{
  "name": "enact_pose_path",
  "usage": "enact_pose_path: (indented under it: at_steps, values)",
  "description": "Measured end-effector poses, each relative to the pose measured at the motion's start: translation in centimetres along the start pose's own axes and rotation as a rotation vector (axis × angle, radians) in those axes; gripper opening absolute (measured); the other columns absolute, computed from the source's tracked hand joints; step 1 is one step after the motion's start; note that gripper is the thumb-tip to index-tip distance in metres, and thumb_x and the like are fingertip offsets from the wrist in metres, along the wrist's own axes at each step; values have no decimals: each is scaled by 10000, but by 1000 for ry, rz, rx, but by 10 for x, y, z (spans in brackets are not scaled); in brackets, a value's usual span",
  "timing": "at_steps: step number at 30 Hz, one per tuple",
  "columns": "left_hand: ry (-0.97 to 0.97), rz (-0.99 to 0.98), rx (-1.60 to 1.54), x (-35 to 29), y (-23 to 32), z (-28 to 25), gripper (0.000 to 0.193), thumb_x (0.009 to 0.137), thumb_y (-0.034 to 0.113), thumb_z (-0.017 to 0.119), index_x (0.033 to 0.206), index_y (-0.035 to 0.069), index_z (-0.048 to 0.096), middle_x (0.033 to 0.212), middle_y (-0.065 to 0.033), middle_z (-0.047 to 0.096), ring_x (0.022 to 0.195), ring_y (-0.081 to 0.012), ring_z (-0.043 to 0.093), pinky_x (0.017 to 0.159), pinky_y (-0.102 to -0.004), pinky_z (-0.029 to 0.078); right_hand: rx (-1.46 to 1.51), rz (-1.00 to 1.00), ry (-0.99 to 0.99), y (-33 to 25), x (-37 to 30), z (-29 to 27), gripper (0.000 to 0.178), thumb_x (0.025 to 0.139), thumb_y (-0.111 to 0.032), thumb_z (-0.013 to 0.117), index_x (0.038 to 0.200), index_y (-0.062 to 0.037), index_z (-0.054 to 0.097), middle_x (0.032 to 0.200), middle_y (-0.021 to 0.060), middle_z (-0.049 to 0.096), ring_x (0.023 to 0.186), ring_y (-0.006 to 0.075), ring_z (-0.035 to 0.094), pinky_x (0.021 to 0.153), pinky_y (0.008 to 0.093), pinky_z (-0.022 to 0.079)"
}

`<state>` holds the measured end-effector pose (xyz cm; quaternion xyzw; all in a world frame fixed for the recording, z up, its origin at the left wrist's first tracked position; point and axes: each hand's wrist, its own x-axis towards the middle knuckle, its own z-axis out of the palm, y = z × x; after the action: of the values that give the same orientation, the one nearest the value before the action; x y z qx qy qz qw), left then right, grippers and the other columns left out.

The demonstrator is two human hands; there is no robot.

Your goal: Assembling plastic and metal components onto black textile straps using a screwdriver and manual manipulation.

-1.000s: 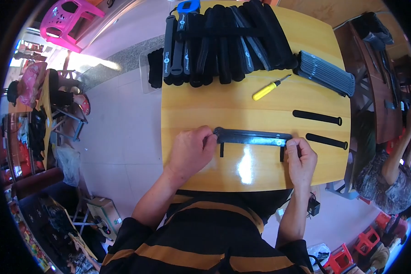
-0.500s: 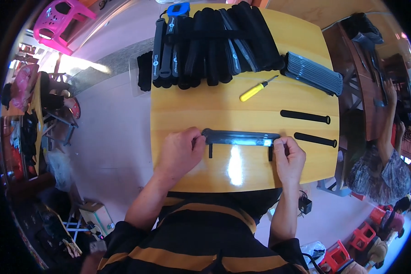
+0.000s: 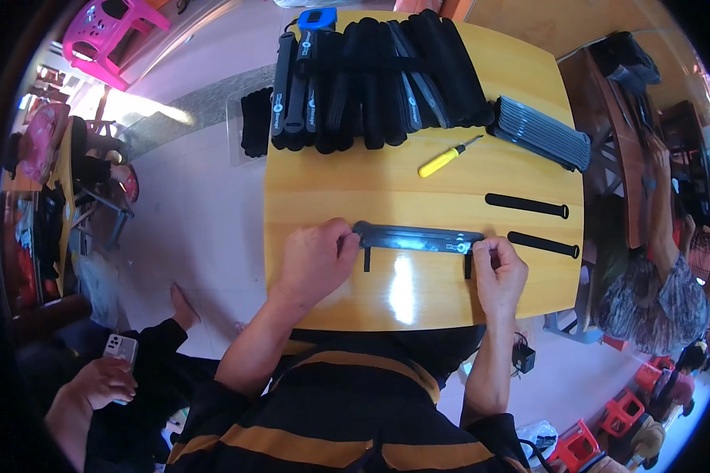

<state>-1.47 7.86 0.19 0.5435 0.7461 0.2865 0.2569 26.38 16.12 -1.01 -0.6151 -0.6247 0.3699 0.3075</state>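
we begin with the table (image 3: pixel 331 181), one yellow wood-grained top, which bears all items listed below. at its far side we find one pile of black straps (image 3: pixel 371 102), bound by a cross band; the straps overlap, so we cannot give a reliable count. right of the pile is one stack of grey straps (image 3: pixel 540 132), its layers too fine for us to count.

the dark strip (image 3: pixel 418 239) is located near the table's front edge, between the hands. we note its long axis: left to right, dipping slightly toward the right, roughly along the front edge. one hand is at each end, so neither is nearer to it. we cannot tell whether it is one layer or several.

grip state: the left hand (image 3: pixel 315 256) pinches the left end between thumb and fingers; the right hand (image 3: pixel 501 268) pinches the right end likewise.

right of the strip we count two loose black straps (image 3: pixel 526 206), lying apart, the right hand being nearer to both. beyond the strip we count one yellow screwdriver (image 3: pixel 446 159), tip angled toward the grey stack, and one blue device (image 3: pixel 318 19) at the pile's far left corner. below the strip we count two short black tabs (image 3: pixel 367 260), one near each end.
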Motion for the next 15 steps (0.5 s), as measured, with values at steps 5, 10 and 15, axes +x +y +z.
enact_pose_path:
  at_steps: [5,10,15]
  values:
    - [-5,-24,-19,0,0,0,189,904,144,718,773,27,650,637,-168,632,583,-371,654,547,-452,488,-8,15,2,1,0,1,179,979,-135,721,874,-1,668,645,-21,585,608,40,499,567,234,421]
    - [-4,-2,-7,0,-1,1,184,903,122,708,771,14,638,640,-177,633,588,-379,657,548,-453,492,-13,4,7,0,1,2,186,984,-139,720,866,-6,664,642,-18,588,606,42,500,567,236,421]
    - [-14,-12,-10,1,-1,1,182,905,115,700,771,9,636,650,-188,637,597,-385,661,557,-454,501,-26,14,2,-2,1,1,201,990,-152,716,860,-8,663,632,-13,589,603,46,503,565,245,423]
